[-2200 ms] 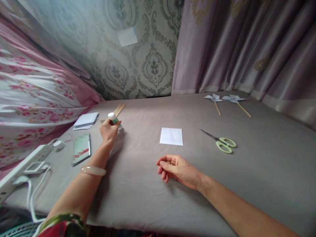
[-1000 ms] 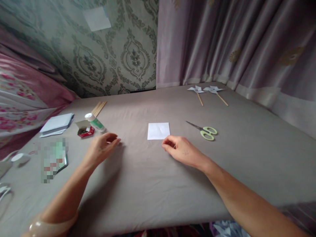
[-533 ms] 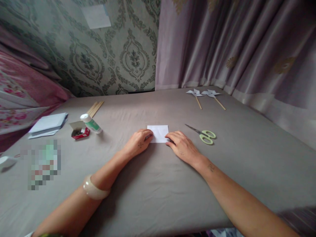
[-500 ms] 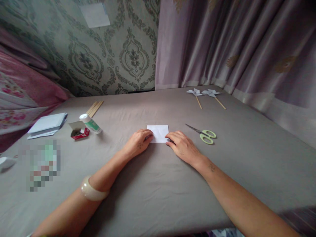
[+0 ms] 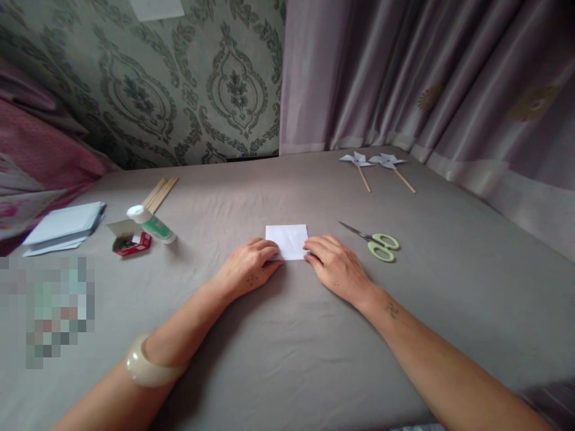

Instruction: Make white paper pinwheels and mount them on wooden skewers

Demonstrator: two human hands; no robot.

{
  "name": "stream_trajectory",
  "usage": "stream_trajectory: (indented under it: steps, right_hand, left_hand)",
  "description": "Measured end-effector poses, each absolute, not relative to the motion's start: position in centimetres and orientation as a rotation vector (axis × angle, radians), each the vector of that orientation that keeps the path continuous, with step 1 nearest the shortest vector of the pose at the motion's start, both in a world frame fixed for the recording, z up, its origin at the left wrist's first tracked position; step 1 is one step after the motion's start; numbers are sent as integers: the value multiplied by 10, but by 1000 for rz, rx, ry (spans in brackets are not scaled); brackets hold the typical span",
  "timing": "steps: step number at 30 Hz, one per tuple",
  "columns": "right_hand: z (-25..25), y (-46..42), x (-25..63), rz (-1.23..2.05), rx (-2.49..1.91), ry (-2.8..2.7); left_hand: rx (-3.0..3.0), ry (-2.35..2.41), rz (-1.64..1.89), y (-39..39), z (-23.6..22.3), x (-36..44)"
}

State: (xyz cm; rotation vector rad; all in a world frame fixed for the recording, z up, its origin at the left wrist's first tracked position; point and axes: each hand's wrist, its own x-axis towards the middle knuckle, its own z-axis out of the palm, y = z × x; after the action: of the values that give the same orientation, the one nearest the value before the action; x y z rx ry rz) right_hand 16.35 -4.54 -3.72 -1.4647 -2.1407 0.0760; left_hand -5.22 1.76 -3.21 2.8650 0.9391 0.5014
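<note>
A small white piece of paper (image 5: 291, 239), folded or cut to a rectangle, lies flat on the grey cloth in front of me. My left hand (image 5: 248, 267) grips its left side near the bottom corner, fingers over the top and thumb along the near edge. At the lower right corner, my right hand (image 5: 336, 263) holds the paper between curled fingers and thumb. Scissors (image 5: 383, 244) with light green handles lie just right of my right hand, blades pointing away to the left.
Two paper pinwheels (image 5: 358, 160) on sticks lie at the back right. On the left are a white-and-green glue bottle (image 5: 155, 226), an open red box (image 5: 144, 243) with small dark pieces, several wooden sticks (image 5: 162, 193), stacked paper (image 5: 65, 224) and a pixelated patch (image 5: 60, 311).
The view has tilted down a little and turned slightly. My left thumb has come out along the paper's near edge, while the paper stays in about the same place.
</note>
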Motion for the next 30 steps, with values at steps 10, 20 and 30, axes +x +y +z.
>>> stream_trajectory:
  steps: [10, 20, 30]
  right_hand:
    - [-38, -40, 154, 140, -1428, -2216]
    - [-37, -40, 152, -42, -1441, -2319]
    - [-36, -42, 158, -57, -1466, -2297]
  left_hand:
    - [2958, 941, 468, 15, -30, -49]
    - [2863, 943, 628, 18, -35, -50]
    - [2897, 962, 639, 18, -33, -49]
